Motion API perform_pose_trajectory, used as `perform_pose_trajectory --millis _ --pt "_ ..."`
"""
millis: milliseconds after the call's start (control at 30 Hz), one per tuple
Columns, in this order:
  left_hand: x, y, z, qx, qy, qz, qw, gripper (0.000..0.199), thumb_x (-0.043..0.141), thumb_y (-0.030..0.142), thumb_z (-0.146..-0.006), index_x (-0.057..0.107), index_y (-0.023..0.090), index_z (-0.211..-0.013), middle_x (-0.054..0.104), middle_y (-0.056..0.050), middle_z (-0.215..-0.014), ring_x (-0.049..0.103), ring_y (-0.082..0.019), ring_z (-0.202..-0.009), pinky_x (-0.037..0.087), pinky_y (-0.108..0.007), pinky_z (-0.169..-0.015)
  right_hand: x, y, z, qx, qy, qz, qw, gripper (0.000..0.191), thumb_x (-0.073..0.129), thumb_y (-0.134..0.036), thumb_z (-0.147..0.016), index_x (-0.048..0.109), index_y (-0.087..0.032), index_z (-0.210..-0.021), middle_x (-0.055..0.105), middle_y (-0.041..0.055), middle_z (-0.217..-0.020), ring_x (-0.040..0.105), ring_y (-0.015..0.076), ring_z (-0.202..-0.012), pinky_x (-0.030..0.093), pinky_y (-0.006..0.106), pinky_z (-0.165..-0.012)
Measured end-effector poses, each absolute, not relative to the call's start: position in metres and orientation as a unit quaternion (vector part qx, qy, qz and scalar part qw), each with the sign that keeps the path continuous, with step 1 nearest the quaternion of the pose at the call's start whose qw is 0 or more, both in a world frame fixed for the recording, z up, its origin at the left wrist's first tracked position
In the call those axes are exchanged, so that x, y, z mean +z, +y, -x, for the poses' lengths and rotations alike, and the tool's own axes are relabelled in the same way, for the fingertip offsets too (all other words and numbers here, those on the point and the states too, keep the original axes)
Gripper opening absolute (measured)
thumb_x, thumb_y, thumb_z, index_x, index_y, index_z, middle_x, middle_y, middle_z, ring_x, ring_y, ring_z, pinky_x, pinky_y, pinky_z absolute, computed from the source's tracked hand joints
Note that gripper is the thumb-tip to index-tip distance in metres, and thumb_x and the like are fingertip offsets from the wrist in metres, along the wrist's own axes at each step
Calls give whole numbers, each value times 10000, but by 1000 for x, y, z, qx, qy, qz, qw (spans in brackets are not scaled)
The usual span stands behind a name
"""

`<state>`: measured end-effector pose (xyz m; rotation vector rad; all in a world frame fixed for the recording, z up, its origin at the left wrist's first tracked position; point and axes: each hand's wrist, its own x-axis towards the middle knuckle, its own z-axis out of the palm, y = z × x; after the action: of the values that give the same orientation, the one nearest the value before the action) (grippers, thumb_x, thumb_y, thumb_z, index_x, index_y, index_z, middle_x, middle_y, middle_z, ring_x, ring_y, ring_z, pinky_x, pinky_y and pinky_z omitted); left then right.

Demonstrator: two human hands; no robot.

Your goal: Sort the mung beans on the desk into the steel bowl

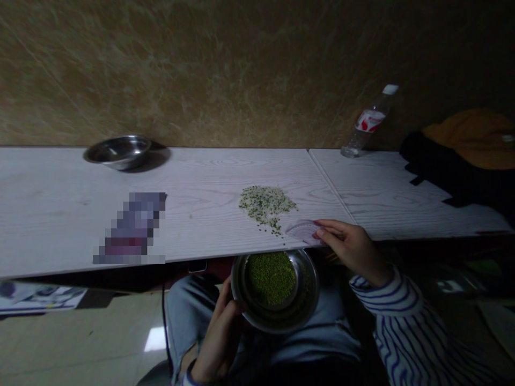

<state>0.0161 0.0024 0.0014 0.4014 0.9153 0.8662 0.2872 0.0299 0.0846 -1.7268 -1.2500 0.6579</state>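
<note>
My left hand (226, 327) grips the left rim of a steel bowl (308, 300) just below the table's front edge. Many small green beans (271, 277) lie inside it. My right hand (348, 244) pinches a thin, clear, rounded plastic piece, like a protractor (302, 231), low over the table's front edge. Beyond that piece, to its left, a pile of white grains mixed with green beans (265, 202) is spread on the white table (201, 187). A few loose beans trail from the pile toward the front edge.
A second steel bowl (120, 153) stands at the back left. In front of it lies a blurred-out flat object (132, 228). A plastic bottle (368, 122) stands near the wall at the right, beside a dark and orange cloth item (475, 142). Beneath the table are my knees.
</note>
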Motion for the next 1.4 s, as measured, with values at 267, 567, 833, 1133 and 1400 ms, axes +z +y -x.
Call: perform_pose_trajectory --millis 267,567,833,1133,1400 --pt "4 4 -14 411 427 -179 786 714 616 184 -737 453 332 -1416 624 -27 -1292 519 -275 -1212 433 -368 -960 83 32 -284 273 -514 682 443 265 656 -285 -756 728 -141 -966 774 102 -830 741 249 -793 601 388 -793" --pt "-1 4 -10 419 425 -177 783 675 618 187 -742 484 324 -1389 632 -19 -1294 501 -273 -1237 400 -372 -1010 83 39 -281 264 -515 682 447 267 660 -289 -763 731 -147 -979 772 102 -814 741 253 -790 604 394 -782" --pt "3 5 -10 415 424 -179 784 652 615 177 -735 511 302 -1367 651 -31 -1258 515 -272 -1224 410 -359 -993 81 42 -282 257 -514 685 448 263 654 -274 -754 728 -138 -967 772 103 -799 742 244 -764 608 376 -751" --pt "2 5 -8 415 432 -181 780 760 635 195 -718 423 310 -1439 655 -38 -1235 562 -283 -1148 456 -386 -922 82 52 -290 243 -506 687 461 259 684 -280 -742 731 -146 -958 774 101 -807 742 245 -765 612 353 -712" --pt "9 6 -10 412 446 -178 774 712 634 199 -708 486 322 -1393 668 -38 -1210 587 -284 -1076 485 -369 -848 85 50 -279 279 -519 674 446 254 670 -259 -747 737 -150 -966 775 91 -808 740 238 -756 614 360 -728"
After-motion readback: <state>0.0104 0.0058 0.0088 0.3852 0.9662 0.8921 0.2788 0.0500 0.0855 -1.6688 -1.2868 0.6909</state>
